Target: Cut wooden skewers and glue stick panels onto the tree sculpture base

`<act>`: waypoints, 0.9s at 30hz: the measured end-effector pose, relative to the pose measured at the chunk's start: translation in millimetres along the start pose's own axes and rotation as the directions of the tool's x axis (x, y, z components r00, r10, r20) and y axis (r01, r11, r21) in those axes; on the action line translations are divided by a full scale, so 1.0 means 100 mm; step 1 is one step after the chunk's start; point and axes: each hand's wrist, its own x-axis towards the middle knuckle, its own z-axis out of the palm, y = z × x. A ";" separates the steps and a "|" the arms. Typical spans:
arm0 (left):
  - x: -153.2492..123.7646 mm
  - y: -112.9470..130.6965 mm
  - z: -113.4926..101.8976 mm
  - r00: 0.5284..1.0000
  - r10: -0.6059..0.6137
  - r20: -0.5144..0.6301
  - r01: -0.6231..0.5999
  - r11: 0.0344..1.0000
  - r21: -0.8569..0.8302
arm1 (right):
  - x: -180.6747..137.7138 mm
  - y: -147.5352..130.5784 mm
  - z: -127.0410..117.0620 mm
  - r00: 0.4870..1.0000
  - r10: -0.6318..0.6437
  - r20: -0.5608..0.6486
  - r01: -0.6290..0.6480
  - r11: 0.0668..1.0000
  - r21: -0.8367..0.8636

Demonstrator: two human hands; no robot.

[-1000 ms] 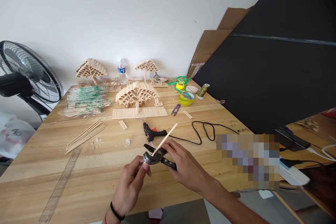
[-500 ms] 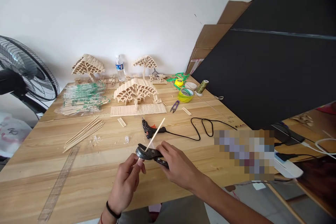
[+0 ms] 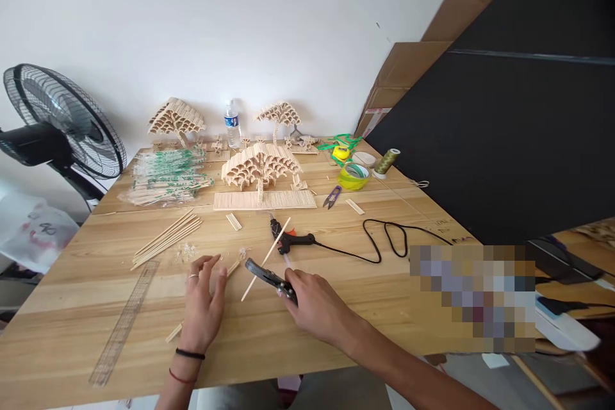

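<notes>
My left hand (image 3: 204,298) hovers over or rests on the table with its fingers apart. A pale wooden stick (image 3: 233,268) shows beyond its fingertips, and a stick end (image 3: 173,332) shows beside the wrist; whether they are one piece is hidden by the hand. My right hand (image 3: 312,301) is wrapped round the handles of dark cutting pliers (image 3: 269,277). Another wooden stick (image 3: 277,239) slants past the jaws; whether they grip it I cannot tell. Just beyond lies a black glue gun (image 3: 288,240) with an orange trigger.
Stick-built tree models (image 3: 262,166) stand behind, with wrapped sticks (image 3: 166,173) and loose sticks (image 3: 168,238) leftward. A clear ruler (image 3: 123,327) lies front left. Purple snips (image 3: 332,196), yellow tape (image 3: 354,176) and a thread spool (image 3: 387,163) sit right. The glue gun's black cord (image 3: 379,240) loops rightward.
My left hand has let go of the stick near the jaws, moved left and opened. The pliers have turned and stay in my right hand. The whole view has shifted left.
</notes>
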 end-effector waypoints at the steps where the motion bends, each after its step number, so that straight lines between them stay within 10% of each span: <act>1: 0.00 0.04 0.00 0.999 -0.047 -0.006 0.046 0.998 -0.052 | 0.00 -0.02 0.02 1.000 -0.006 0.004 0.006 1.000 0.003; 5: -0.02 0.35 0.08 0.919 -0.250 0.306 0.366 0.830 -0.422 | -0.01 -0.09 0.11 0.999 -0.040 0.019 0.040 0.999 0.013; 10: -0.02 0.54 0.24 0.774 -0.234 0.588 0.555 0.697 -0.454 | -0.04 -0.11 0.18 0.998 -0.038 0.053 0.038 0.999 -0.009; 21: 0.07 0.32 0.20 0.865 -0.231 0.445 0.433 0.792 -0.431 | -0.20 0.20 0.21 0.989 -0.104 -0.107 0.123 0.973 0.195; 27: -0.09 0.40 0.11 0.825 0.037 0.563 0.135 0.956 -0.261 | -0.11 0.13 0.13 0.970 0.098 -0.221 0.098 0.676 0.731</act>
